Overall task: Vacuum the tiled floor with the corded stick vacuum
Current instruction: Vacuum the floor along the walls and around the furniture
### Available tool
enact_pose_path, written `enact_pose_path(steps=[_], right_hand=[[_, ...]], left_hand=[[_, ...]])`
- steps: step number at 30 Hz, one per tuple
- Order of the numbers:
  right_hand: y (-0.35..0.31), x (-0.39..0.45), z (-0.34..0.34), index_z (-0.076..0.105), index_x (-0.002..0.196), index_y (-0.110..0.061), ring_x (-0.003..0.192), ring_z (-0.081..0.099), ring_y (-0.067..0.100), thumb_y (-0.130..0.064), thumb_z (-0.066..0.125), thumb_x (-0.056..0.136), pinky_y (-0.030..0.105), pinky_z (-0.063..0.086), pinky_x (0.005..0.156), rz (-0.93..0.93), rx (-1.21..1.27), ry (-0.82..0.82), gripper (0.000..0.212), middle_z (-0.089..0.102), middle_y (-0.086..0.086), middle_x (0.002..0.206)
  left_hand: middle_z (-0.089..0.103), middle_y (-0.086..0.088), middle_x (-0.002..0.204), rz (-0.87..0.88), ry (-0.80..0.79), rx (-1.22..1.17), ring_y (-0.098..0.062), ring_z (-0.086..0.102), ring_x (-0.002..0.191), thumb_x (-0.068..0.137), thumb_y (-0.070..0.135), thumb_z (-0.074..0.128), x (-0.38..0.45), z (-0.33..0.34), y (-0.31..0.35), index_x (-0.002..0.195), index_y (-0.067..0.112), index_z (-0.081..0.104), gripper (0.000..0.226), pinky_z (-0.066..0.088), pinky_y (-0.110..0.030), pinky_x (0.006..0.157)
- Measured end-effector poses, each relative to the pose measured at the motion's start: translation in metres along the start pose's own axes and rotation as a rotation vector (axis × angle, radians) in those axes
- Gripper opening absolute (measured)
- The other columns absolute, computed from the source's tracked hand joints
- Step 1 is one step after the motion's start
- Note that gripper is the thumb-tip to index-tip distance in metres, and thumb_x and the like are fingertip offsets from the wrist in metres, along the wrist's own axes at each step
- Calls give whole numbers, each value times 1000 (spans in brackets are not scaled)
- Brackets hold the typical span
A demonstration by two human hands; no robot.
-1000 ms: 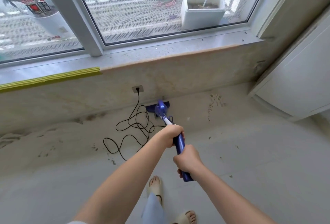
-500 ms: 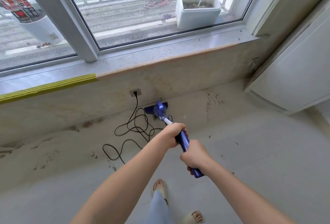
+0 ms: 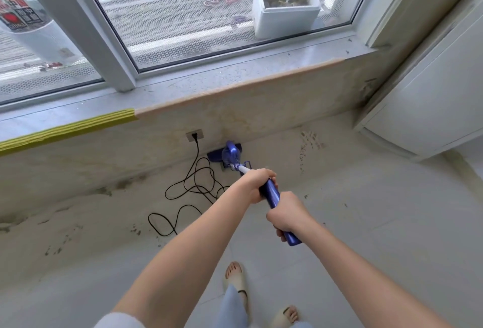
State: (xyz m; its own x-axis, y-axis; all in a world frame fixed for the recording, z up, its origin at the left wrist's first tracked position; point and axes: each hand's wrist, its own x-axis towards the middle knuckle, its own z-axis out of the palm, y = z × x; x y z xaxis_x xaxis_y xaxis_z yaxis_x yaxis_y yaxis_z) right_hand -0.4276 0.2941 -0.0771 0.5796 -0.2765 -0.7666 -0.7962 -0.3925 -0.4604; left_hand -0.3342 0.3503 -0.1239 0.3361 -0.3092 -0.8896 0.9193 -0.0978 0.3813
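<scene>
At the bottom of the frame two feet in pale slippers (image 3: 236, 279) stand on the tiled floor (image 3: 379, 236), with light blue trouser legs above them. Both bare forearms reach up toward the middle of the frame. The right hand (image 3: 286, 216) is wrapped around the near end of the blue handle of the stick vacuum (image 3: 271, 197), fingers curled under it. Just beyond, the left hand (image 3: 257, 184) grips the same handle higher up, where blue meets the white tube. The tube slants away to the blue motor body and the floor head (image 3: 226, 154), which sits against the base of the low wall at frame centre.

Left of the vacuum the black cord (image 3: 188, 191) lies in loose loops on the floor and climbs to the wall socket (image 3: 194, 134). Dirt specks and stains mark the floor along the wall edge, left and right of the head. Bare floor spreads to the right of the hands, bounded at upper right by a white cabinet (image 3: 431, 97). Above the wall runs the window sill (image 3: 235, 76), its left edge capped by a yellow strip (image 3: 68, 129), then the window (image 3: 209, 8) and a white box (image 3: 286, 8) outside.
</scene>
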Motion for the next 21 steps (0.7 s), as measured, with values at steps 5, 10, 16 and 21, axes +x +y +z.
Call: enact_pose_path(steps=[5,10,16,21], right_hand=[[2,-5,-9,47,107,-4,47,54,21,-4,59,84,26,48,44,-53,254,-249,25,52,13,70],[41,-10,-13,48,96,-8,45,46,16,-1,54,82,24,41,43,-13,340,-256,16,49,8,65],[85,-38,-36,49,108,-1,47,49,16,-2,54,81,23,42,42,-24,312,-146,28,53,10,69],[119,-84,-56,49,94,-4,43,48,15,1,52,81,21,41,40,-27,401,-154,15,50,10,65]], left_hand=[[43,1,52,17,6,-19,-13,43,53,96,12,54,-1,-5,-2,72,12,40,28,41,-24,56],[41,1,50,94,74,-145,-13,52,43,94,8,54,-2,18,-37,77,11,38,24,44,-23,51],[44,2,42,117,43,-78,-12,44,38,90,1,45,-19,61,-71,77,10,39,17,40,-17,42],[43,2,44,89,35,-48,-12,42,44,89,0,44,-43,96,-106,63,11,39,28,40,-16,42]])
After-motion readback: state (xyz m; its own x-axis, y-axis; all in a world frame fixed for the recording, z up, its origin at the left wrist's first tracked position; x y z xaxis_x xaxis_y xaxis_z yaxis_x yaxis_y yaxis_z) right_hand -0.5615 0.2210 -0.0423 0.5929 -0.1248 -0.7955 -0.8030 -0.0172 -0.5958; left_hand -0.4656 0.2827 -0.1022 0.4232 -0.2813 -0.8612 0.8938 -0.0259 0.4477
